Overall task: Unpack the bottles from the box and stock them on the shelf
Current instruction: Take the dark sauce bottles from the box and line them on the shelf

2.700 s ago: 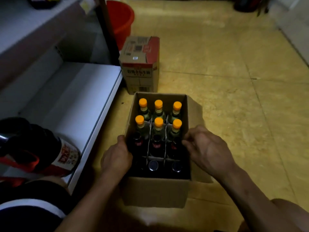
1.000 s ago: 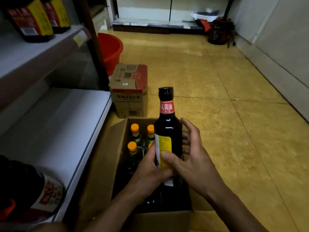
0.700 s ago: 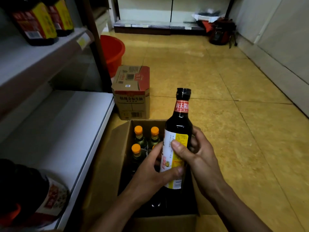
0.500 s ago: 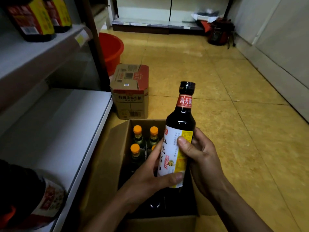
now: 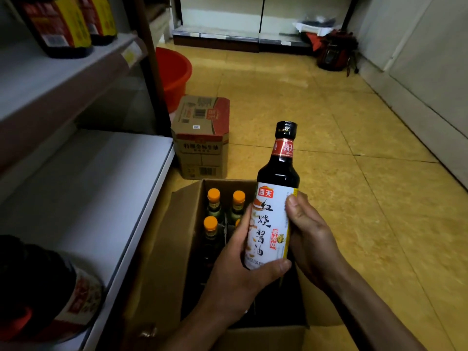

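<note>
A person holds a dark soy sauce bottle (image 5: 277, 173) upright just above an open cardboard box (image 5: 162, 236) on a yellow tiled floor. The left hand (image 5: 240, 272) wraps the lower label, fingers curled round its left side and thumb across the front. The right hand (image 5: 311, 239) grips the label's right edge with the thumb pressed flat; its other fingers are hidden behind the glass. Orange-capped bottles (image 5: 214, 196) stand in the box's far rows. A bare white shelf (image 5: 101, 186) lies to the left (a large dark jug (image 5: 38, 287) rests at its near end). The glass looks smooth and heavy. A loosened grip while swinging left could drop it onto the bottles below or knock it against the shelf edge.
</note>
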### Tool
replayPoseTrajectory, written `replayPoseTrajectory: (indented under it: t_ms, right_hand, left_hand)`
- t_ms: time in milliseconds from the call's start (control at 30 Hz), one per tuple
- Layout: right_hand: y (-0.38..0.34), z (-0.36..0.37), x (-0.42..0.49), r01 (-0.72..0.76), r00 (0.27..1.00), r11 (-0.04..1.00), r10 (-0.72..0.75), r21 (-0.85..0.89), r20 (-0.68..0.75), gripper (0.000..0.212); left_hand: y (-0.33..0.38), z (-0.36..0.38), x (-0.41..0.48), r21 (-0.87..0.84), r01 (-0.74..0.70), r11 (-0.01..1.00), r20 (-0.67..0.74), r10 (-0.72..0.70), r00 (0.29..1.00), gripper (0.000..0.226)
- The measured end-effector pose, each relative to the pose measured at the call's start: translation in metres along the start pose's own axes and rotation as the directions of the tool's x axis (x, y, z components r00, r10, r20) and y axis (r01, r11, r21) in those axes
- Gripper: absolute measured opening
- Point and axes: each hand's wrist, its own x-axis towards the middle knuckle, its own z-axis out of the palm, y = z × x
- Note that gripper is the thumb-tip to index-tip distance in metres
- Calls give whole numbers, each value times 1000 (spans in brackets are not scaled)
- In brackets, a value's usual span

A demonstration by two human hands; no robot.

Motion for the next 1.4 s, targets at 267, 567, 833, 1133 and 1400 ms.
replayPoseTrajectory:
  t_ms: [267, 567, 833, 1133, 1400]
  right_hand:
    - [10, 6, -5, 5, 1000, 943, 3, -333, 23, 58]
    - [8, 4, 0, -19, 994, 998, 12, -61, -111, 47]
    - [8, -2, -1, 18, 1000, 987, -22, -159, -20, 48]
    - [8, -3, 2, 38, 999, 974, -44, -222, -21, 52]
    - [7, -6, 1, 23, 999, 968, -35, -249, -41, 46]
  left_hand:
    - [-3, 1, 6, 116, -18, 993, -256, 47, 966, 83]
    - [9, -19, 14, -35, 107, 994, -29, -108, 994, 75]
    - [9, -16, 17, -117, 170, 978, 58, -164, 985, 71]
    - [12, -4, 26, -175, 196, 965, 39, -192, 981, 52]
    - [17, 1, 26, -180, 236, 955, 37, -233, 972, 46]
